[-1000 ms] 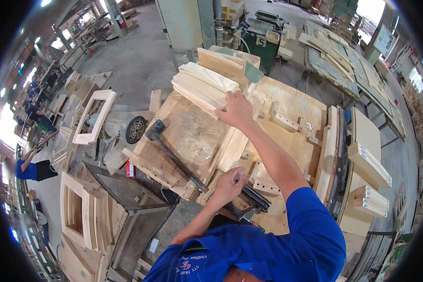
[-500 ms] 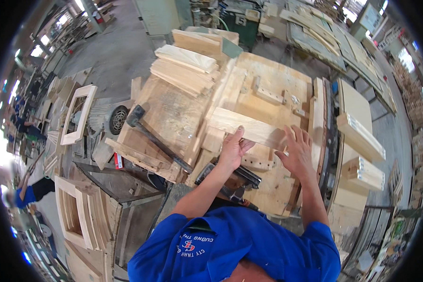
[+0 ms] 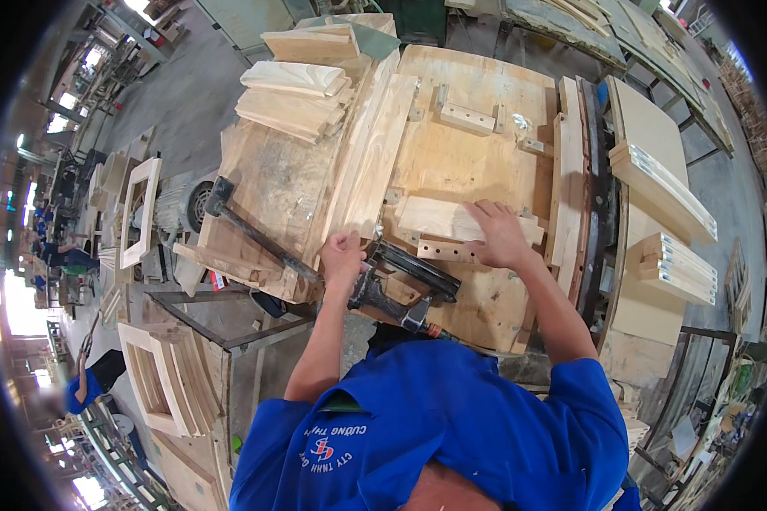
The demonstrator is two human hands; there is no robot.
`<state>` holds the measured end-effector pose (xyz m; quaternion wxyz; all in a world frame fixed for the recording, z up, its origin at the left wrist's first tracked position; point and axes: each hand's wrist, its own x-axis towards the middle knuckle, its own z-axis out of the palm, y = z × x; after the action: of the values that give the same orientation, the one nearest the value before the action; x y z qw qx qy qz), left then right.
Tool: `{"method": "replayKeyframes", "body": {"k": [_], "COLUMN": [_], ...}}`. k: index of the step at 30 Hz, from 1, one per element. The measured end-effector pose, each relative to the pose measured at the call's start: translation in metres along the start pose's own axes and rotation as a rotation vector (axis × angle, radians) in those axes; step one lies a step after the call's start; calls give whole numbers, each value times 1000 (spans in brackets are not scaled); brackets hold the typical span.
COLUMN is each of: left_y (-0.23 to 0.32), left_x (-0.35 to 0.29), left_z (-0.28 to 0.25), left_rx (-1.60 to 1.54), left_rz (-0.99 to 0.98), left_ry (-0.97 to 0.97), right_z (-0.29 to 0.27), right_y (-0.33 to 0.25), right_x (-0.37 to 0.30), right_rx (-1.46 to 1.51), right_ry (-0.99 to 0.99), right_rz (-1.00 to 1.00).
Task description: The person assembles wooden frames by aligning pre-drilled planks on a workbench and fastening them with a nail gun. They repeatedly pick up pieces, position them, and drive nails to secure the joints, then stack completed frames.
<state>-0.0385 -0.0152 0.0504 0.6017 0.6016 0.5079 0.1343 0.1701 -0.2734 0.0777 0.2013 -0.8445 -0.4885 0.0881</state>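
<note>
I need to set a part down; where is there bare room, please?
Bare wood lies between hammer and stacked strips, and between the far block and the piece under the right hand. It's crowded around the nail gun by the left hand.

1. Head view: left of 2 head-worn fisheyes, looking down from above the fingers.
2. It faces the worktop beneath the fingers, near, taking in the shirt below them.
3. Wide span: floor shows beyond the fingers, leftward.

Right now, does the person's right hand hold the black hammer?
No, the right hand is on a short wooden board, and the hammer lies apart from it, on the left side of the bench.
</note>
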Motion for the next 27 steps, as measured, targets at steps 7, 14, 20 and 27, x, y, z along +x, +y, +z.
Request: {"method": "replayKeyframes", "body": {"k": [7, 14, 20, 27], "left_y": [-4, -27, -34, -42], "left_x": [12, -55, -82, 11], "left_z": [0, -12, 6, 2], "left_rx": [598, 1158, 959, -264], "left_rz": [198, 558, 491, -247], "left_ry": [102, 85, -38, 32], "right_z": [24, 34, 36, 34], "right_y": [4, 12, 9, 3], "right_x": [24, 15, 20, 26], "right_rx": [53, 149, 152, 95], "right_ry": [-79, -73, -66, -73], "right_rz": [-108, -18, -47, -102]}}
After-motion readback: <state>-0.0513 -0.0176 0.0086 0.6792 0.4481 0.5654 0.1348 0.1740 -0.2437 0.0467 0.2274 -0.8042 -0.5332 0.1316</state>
